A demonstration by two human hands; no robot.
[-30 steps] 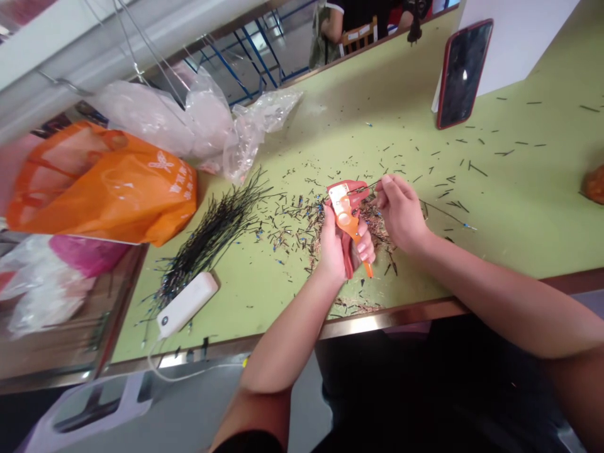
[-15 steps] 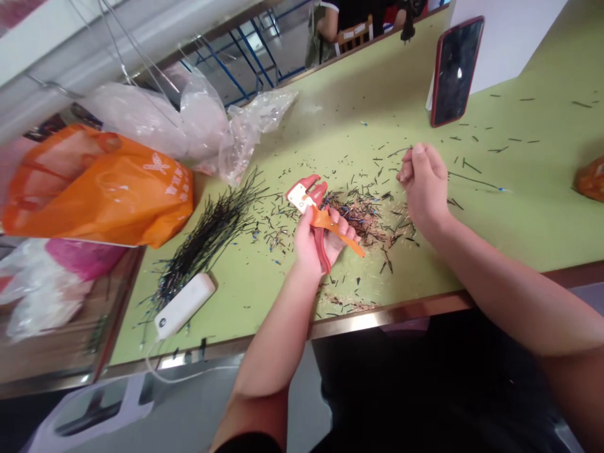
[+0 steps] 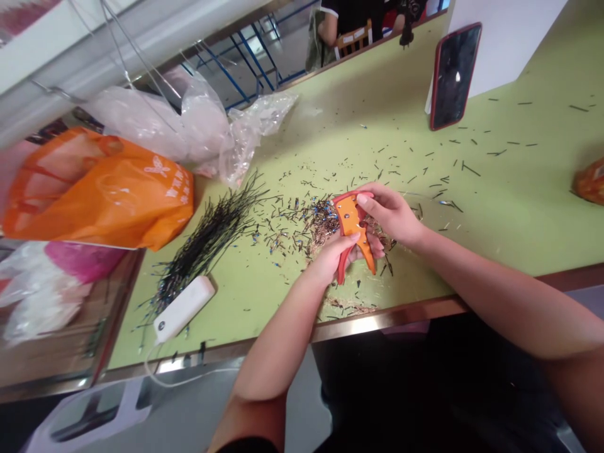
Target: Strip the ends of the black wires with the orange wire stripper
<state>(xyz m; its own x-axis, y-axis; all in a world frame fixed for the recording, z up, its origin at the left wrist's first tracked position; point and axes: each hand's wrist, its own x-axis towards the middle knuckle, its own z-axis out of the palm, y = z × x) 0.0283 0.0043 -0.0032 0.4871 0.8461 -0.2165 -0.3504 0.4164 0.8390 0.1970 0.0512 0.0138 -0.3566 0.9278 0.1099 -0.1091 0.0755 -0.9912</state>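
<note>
My left hand (image 3: 330,258) is wrapped round the handles of a red and orange wire stripper (image 3: 350,217). At the tool's head, the fingers of my right hand (image 3: 395,217) are closed on a thin wire (image 3: 443,202). Its blue-tipped end sticks out to the right of that hand; the other end is hidden at the jaws. Beneath both hands lies a pile of short cut wire bits and copper strands (image 3: 316,236). A bundle of long black wires (image 3: 207,229) rests on the table to the left.
A white power bank (image 3: 185,308) with a cable lies by the wire bundle. An orange bag (image 3: 108,195) and clear plastic bags (image 3: 202,119) stand at the left. A phone (image 3: 455,75) leans against a white box (image 3: 509,44) at the back. A person sits beyond the table.
My right hand has moved left and down to the stripper's head, bringing the wire along. My left hand has shifted right and turned the stripper so its orange side faces up.
</note>
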